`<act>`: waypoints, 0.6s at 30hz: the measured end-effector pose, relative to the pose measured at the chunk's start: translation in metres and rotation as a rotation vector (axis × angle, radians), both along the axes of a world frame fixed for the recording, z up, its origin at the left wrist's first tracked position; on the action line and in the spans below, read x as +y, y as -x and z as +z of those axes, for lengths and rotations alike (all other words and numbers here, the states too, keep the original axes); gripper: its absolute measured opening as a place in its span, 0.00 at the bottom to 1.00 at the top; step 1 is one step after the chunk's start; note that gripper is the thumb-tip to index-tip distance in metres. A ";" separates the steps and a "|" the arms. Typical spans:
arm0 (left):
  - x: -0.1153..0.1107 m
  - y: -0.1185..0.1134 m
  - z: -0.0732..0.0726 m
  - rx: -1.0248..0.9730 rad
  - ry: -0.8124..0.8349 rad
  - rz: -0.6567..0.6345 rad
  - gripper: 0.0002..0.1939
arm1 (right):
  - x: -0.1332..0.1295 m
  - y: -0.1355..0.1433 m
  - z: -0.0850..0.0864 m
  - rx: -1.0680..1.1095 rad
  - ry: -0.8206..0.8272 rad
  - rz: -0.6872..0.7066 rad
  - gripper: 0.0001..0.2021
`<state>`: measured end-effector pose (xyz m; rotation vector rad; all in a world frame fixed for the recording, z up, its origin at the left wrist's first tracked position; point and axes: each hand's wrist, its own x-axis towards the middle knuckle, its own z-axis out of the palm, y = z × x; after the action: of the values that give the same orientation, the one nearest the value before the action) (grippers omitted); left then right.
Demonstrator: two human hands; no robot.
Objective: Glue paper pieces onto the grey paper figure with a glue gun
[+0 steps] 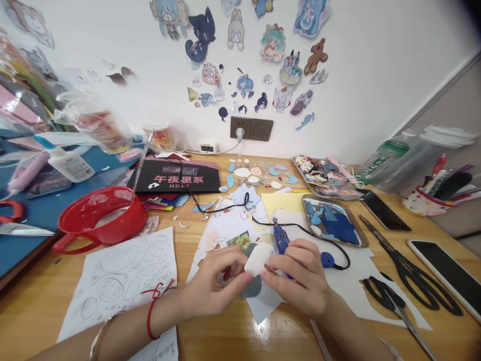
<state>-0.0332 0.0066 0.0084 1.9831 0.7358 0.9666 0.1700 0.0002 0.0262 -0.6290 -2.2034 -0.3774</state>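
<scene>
Near the middle of the desk, a small white rounded piece is held between my two hands. My left hand pinches its left edge between thumb and fingers. On its right side, my right hand has its thumb and fingers closed at the edge. Grey rounded shapes show behind and below the white piece. Just beyond my right hand lies a blue glue gun with a black cord, partly hidden by the fingers. White paper sheets lie under my hands.
A red cup and a sketched sheet are left. Small cut pieces lie at the back. Right are a tray of blue scraps, black scissors, more scissors, two phones and a pen holder.
</scene>
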 end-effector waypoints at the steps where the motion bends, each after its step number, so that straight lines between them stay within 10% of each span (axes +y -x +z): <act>1: 0.000 -0.001 0.000 -0.001 0.000 0.019 0.09 | 0.000 0.001 -0.003 0.002 0.018 -0.011 0.10; 18: 0.001 -0.005 -0.004 0.045 -0.090 0.016 0.11 | 0.002 0.016 0.002 0.165 0.467 0.003 0.02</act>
<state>-0.0277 0.0078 0.0040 2.0859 0.7455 0.9835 0.1537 0.0020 0.0281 -0.8698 -2.1400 0.1968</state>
